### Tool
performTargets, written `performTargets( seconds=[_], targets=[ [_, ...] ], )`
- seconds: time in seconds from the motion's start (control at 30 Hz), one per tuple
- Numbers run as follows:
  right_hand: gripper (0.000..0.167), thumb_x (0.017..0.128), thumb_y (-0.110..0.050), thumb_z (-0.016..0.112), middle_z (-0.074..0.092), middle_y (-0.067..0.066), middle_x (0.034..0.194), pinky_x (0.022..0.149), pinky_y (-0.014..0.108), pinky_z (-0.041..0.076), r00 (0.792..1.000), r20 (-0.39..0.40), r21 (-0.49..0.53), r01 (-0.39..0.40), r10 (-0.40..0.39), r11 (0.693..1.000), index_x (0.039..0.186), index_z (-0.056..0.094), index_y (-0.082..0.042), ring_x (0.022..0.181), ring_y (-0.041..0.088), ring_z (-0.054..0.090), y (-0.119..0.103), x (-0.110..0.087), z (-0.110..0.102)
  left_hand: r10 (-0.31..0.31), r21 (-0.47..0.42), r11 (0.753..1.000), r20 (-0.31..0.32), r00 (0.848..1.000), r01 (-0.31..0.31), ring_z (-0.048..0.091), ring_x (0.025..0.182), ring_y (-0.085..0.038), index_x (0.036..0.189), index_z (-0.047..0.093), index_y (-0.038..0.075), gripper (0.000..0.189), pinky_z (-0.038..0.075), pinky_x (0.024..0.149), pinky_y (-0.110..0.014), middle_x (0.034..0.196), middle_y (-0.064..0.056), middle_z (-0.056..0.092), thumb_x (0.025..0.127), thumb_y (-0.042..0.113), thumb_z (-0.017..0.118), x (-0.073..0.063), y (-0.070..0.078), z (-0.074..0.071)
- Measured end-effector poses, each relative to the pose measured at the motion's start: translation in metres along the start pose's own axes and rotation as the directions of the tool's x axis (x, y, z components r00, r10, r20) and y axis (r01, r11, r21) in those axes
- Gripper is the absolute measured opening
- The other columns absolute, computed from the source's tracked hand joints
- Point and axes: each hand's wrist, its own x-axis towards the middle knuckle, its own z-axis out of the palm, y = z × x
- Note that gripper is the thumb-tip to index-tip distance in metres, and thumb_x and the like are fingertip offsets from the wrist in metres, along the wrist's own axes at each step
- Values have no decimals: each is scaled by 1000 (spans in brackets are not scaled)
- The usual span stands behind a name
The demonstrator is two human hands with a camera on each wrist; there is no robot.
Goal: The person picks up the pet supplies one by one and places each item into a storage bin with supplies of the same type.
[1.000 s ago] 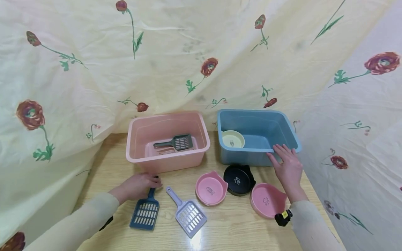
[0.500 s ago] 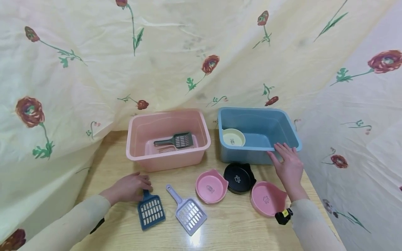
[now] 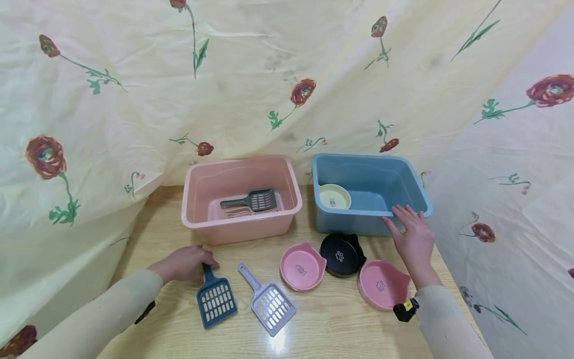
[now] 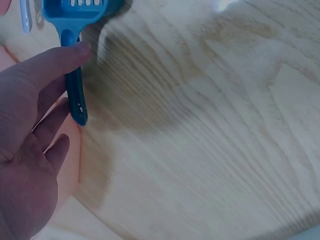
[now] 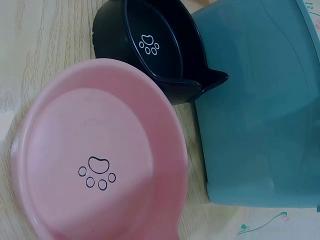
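My left hand (image 3: 186, 263) pinches the handle of a dark blue slotted litter scoop (image 3: 217, 302) at the table's front left. In the left wrist view the thumb lies across the handle (image 4: 76, 95) and the other fingers are behind it. My right hand (image 3: 413, 239) rests on the front rim of a blue litter box (image 3: 354, 213), thumb on the outside. A cream bowl (image 3: 335, 197) sits inside that box. Below the right hand is a pink cat-eared bowl (image 3: 381, 284) with a paw print, beside a black bowl (image 3: 342, 255). The right wrist view shows these bowls, but not the hand.
A pink litter box (image 3: 242, 232) at the back left holds a dark green scoop (image 3: 262, 200) and a pale pink one. On the wooden table (image 3: 332, 324) lie a lavender scoop (image 3: 271, 304) and another pink bowl (image 3: 302, 267). Flowered cloth (image 3: 242, 109) hangs behind.
The left hand has moved left along with the handle of the dark blue scoop, whose slotted head has swung slightly right. The right hand has stayed on the blue box's rim.
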Motion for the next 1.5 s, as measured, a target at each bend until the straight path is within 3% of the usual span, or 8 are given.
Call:
performTargets(
  seconds=[0.13, 0.3, 0.6, 0.8, 1.17, 1.5],
  targets=[
    [47, 87, -15, 89, 73, 24, 128, 118, 63, 42, 1000, 2, 3, -1, 1, 1000, 129, 74, 1, 130, 47, 64, 0, -1, 1, -56, -47, 997, 35, 998, 57, 71, 100, -18, 114, 83, 18, 41, 60, 94, -46, 106, 5, 78, 75, 6, 90, -1, -2, 5],
    [48, 87, -16, 89, 73, 24, 129, 118, 63, 41, 1000, -1, 7, -10, 10, 1000, 130, 74, 1, 131, 46, 64, 0, -1, 1, -93, -99, 990, 28, 995, 96, 73, 100, -19, 110, 83, 18, 37, 61, 95, -48, 105, 5, 79, 76, 5, 90, -7, -4, 7],
    [47, 87, -15, 89, 73, 24, 127, 117, 64, 42, 1000, -5, 7, 2, -2, 1000, 128, 75, 2, 128, 47, 65, 2, 0, 1, -20, -120, 993, -14, 1000, 18, 70, 90, -8, 102, 85, 22, 28, 62, 86, -41, 96, 12, 77, 81, 4, 88, -15, -3, 15],
    [46, 85, -14, 90, 74, 25, 125, 114, 67, 44, 999, -23, 18, 26, -26, 999, 126, 75, 3, 125, 48, 67, 2, 0, 1, 21, -88, 996, -40, 999, -24, 72, 91, -10, 104, 85, 18, 28, 63, 84, -40, 98, 8, 79, 81, 3, 88, -21, 0, 14],
    [48, 85, -14, 90, 73, 24, 127, 114, 66, 44, 1000, -7, 4, 24, -24, 1000, 129, 75, 1, 127, 48, 66, 1, -2, -2, 11, -107, 994, -51, 999, -16, 74, 93, -11, 105, 85, 17, 28, 63, 86, -41, 101, 6, 81, 81, 5, 89, -28, 3, 8],
    [47, 84, -15, 90, 74, 24, 125, 114, 65, 45, 999, -26, -10, 46, -46, 999, 127, 76, 1, 125, 48, 67, 2, -4, -4, 56, -92, 994, -86, 995, -64, 73, 91, -7, 106, 85, 16, 27, 63, 82, -38, 99, 7, 81, 81, 6, 89, -29, 9, 2]
  ],
)
